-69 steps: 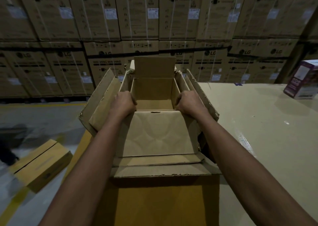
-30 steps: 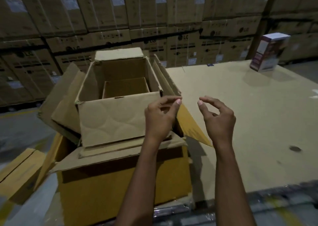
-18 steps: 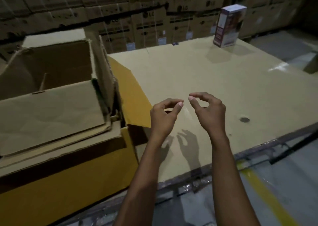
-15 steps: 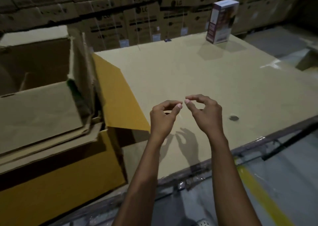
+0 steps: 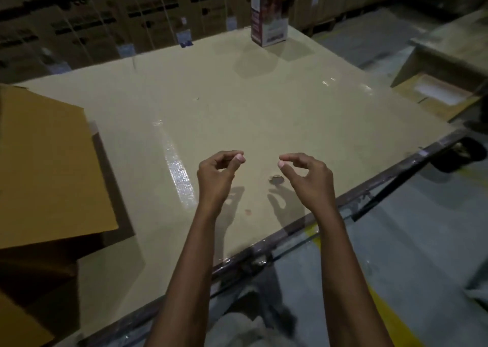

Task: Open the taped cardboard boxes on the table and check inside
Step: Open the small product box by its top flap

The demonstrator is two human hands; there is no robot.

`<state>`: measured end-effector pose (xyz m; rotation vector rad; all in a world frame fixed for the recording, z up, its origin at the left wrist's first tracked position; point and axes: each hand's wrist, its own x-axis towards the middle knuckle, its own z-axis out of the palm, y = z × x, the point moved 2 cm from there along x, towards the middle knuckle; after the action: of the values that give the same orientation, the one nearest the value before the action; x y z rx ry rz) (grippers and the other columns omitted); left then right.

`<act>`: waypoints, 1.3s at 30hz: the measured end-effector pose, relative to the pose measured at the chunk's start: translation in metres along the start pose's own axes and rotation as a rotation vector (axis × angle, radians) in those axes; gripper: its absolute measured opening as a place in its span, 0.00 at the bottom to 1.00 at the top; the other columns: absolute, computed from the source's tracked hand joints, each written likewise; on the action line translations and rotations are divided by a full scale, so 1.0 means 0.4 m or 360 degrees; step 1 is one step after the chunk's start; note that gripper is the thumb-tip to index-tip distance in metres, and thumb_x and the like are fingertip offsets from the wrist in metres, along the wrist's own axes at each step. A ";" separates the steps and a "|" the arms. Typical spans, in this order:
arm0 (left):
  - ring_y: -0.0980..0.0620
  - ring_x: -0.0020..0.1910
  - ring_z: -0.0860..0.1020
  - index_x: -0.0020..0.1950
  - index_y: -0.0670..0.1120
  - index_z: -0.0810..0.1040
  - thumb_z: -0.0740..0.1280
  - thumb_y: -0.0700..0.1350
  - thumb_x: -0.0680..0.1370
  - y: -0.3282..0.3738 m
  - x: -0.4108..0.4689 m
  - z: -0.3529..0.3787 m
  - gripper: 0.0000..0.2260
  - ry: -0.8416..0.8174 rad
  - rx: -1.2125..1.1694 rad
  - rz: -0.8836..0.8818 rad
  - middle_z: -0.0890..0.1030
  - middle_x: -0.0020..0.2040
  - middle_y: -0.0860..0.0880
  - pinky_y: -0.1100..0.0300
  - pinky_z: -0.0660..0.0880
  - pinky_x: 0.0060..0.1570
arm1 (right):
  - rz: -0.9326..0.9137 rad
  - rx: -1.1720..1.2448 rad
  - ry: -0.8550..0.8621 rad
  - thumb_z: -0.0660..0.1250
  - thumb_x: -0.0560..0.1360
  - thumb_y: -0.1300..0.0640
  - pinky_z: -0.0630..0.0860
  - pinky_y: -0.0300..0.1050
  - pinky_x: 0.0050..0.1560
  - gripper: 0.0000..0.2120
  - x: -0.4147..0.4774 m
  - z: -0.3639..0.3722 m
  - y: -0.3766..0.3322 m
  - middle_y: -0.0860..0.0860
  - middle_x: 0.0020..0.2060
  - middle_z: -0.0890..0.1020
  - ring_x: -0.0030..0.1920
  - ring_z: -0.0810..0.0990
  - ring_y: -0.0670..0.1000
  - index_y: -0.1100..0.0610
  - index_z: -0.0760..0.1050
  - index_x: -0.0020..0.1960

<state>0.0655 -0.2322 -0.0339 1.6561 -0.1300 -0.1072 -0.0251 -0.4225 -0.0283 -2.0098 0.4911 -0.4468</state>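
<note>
Left hand (image 5: 217, 177): raised over the near part of the table, fingers curled in, thumb tip meeting forefinger tip, nothing visible in the pinch. Right hand (image 5: 306, 180): level with it and near, a clear gap between the two; fingers curled likewise, thumb and forefinger slightly parted, nothing visible held. Both palms turned inward, forearms reaching in from the bottom edge. Shadows of both hands on the surface just below.

Under the gap between the hands: small dark dent (image 5: 276, 180) in the tabletop.

Beneath it all: broad beige glossy table (image 5: 264, 103), wrapped in clear film, glare streak left of the left hand, dark near edge running diagonally.

At the left edge, well apart from both hands: yellow-brown cardboard box (image 5: 50, 167), only one outspread flap and a shadowed side in view; inside not visible, tape cannot be made out.

At the far edge of the table: upright purple-and-white carton (image 5: 269, 11), standing alone.

Behind the table: wall of stacked brown shipping cartons (image 5: 105, 16) with small white labels.

Right of the table, off it: low brown box with a white label (image 5: 435, 93).

Below the near edge: grey floor with a yellow line (image 5: 383, 309).
</note>
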 end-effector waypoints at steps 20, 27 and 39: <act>0.54 0.29 0.60 0.29 0.43 0.60 0.67 0.27 0.68 -0.046 0.536 0.678 0.19 0.0176 -0.0004 0.0123 0.61 0.27 0.50 0.57 0.61 0.33 | 0.0123 -0.0196 -0.0267 0.74 0.71 0.32 0.81 0.51 0.57 0.18 0.678 -0.305 0.265 0.37 0.41 0.86 0.47 0.84 0.40 0.46 0.85 0.40; 0.55 0.42 0.75 0.49 0.52 0.82 0.70 0.30 0.67 -0.053 0.688 0.810 0.19 -0.0026 0.0083 0.0140 0.78 0.41 0.55 0.54 0.70 0.39 | 0.0183 -0.0002 -0.0336 0.77 0.73 0.40 0.81 0.43 0.54 0.13 0.908 -0.315 0.349 0.35 0.50 0.86 0.52 0.83 0.38 0.44 0.85 0.54; 0.50 0.69 0.71 0.79 0.58 0.62 0.81 0.55 0.67 -0.025 1.279 0.962 0.45 0.0229 0.0161 -0.0120 0.70 0.74 0.51 0.60 0.74 0.55 | -0.0100 0.0263 -0.0262 0.80 0.70 0.41 0.80 0.53 0.61 0.33 1.600 -0.201 0.460 0.42 0.66 0.79 0.61 0.79 0.44 0.42 0.73 0.71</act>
<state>0.5145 -0.6867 -0.0744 1.7641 0.0371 -0.0390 0.4504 -0.8917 -0.0870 -1.8871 0.2806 -0.3447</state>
